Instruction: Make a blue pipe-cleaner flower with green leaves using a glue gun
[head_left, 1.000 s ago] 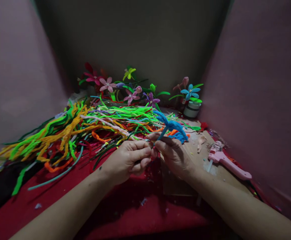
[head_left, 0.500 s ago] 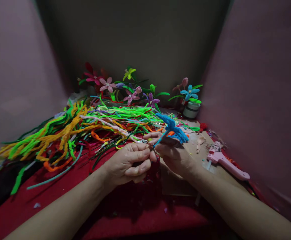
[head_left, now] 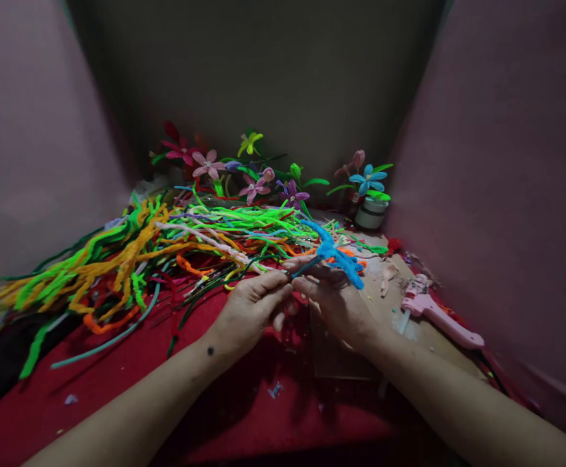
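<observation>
A blue pipe-cleaner flower leans to the right above my hands, its petals pointing several ways. My right hand is closed around its thin stem, thumb against the fingers. My left hand pinches at the lower end of the stem, thumb pressed to forefinger. The fingertips of both hands almost meet, and what lies between them is mostly hidden. Just behind the hands lies a large heap of loose pipe cleaners in green, orange, pink and other colours.
Finished pipe-cleaner flowers stand along the back, with a blue flower above a small jar. A pink glue gun rests on cardboard at the right. Scraps dot the red cloth. Walls close in both sides.
The blue flower has tilted lower and turned slightly. My left hand has rolled over, its back now facing up and its fingers tucked beneath. A small pale-blue scrap now shows on the cloth below.
</observation>
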{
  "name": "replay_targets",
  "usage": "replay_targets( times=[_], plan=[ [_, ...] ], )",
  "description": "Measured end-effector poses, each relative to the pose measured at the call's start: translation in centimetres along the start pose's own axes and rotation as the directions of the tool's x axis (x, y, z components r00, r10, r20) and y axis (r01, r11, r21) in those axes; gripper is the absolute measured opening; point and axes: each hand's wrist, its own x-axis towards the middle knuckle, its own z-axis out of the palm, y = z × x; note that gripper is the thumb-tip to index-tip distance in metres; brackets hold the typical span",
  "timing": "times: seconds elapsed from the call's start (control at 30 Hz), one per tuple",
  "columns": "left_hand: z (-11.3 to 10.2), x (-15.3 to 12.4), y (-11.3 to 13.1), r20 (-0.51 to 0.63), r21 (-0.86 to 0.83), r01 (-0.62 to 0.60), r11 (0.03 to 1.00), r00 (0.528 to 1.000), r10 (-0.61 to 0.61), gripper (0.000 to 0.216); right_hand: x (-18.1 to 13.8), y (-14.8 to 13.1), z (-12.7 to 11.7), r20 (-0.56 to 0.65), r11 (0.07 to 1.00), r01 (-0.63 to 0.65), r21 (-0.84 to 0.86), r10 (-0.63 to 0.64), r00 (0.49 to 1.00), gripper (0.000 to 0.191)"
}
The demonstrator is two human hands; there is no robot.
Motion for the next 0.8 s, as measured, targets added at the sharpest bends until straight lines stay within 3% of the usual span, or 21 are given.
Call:
replay_targets(
  times=[0.1, 0.23, 0.37, 0.47, 0.57, 0.63, 0.7, 0.77, 0.8],
  plan=[
    [-0.2, 0.0, 0.7, 0.172, -0.267, 0.17, 0.949, 0.977, -0.126, 0.019, 0.0, -0.2, -0.3, 0.077, 0.998, 0.019, 0.057, -0.024, 0.997, 0.021],
    [-0.6, 0.0, 0.6, 0.368, -0.504, 0.336, 0.795, 0.917, -0.154, 0.017, 0.1, -0.5, -0.7, 0.185, 0.997, 0.039, 0.073, -0.052, 0.981, 0.019],
    [-1.4, -0.1, -0.2, 0.54, -0.55, 0.452, 0.703, 0.834, -0.113, 0.018, 0.2, -0.6, -0.9, 0.229, 0.997, 0.076, -0.001, -0.073, 0.971, 0.012],
    [-1.8, -0.1, -0.3, 0.593, -0.522, 0.478, 0.706, 0.799, -0.103, 0.019, 0.0, -0.7, -0.6, 0.234, 0.999, 0.046, 0.021, -0.05, 0.971, 0.017],
    [-1.6, -0.1, 0.2, 0.502, -0.375, 0.342, 0.862, 0.856, -0.121, 0.02, -0.4, -0.6, -0.2, 0.137, 0.999, 0.006, 0.049, -0.012, 0.99, 0.019],
    [-1.2, -0.1, 0.5, 0.325, -0.183, 0.168, 0.969, 0.94, -0.102, 0.021, -0.5, -0.4, 0.1, 0.038, 0.999, 0.005, 0.039, -0.007, 0.999, 0.017],
    [-0.6, -0.1, 0.5, 0.072, 0.036, 0.007, 0.999, 0.997, -0.01, 0.014, -0.5, -0.3, 0.3, -0.024, 1.0, 0.027, -0.004, -0.027, 0.999, 0.014],
    [-0.1, -0.2, 0.1, -0.125, 0.229, -0.111, 0.967, 0.982, 0.142, 0.009, -0.5, -0.3, 0.5, -0.05, 0.997, 0.049, -0.052, -0.052, 0.997, 0.011],
    [0.0, -0.2, -0.1, -0.171, 0.297, -0.155, 0.942, 0.962, 0.212, 0.008, -0.4, -0.4, 0.5, -0.059, 0.996, 0.055, -0.07, -0.06, 0.996, 0.011]
  ],
)
